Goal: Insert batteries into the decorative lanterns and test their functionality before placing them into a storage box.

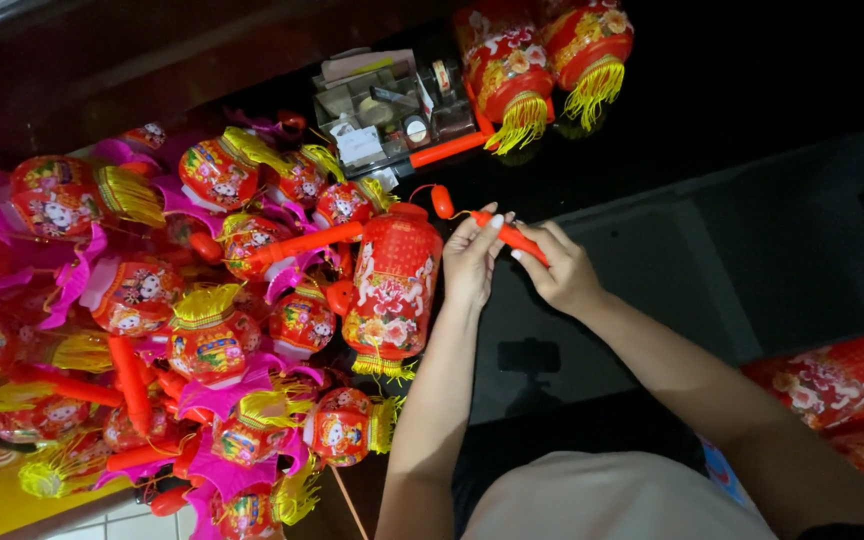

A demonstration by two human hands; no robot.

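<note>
Both hands pinch the orange handle stick (508, 237): left hand (470, 262) near its tip, right hand (559, 270) further back. Red lantern (392, 285) hangs just left. Best keep the cord untwisted.

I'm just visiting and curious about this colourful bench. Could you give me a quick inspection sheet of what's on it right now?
Surface: dark glossy tabletop, bare in front of the hands.
Job's things: orange handle stick held between both hands; a red paper lantern with a yellow fringe beside them.
Clutter: a heap of small red and pink lanterns on one side; two more lanterns at the far edge; a clear organiser box of small parts.
Fingers: left hand and right hand both closed on the stick.
Cables: nothing seen.
Surroundings: more red lanterns beside the right arm; dim room.
</note>
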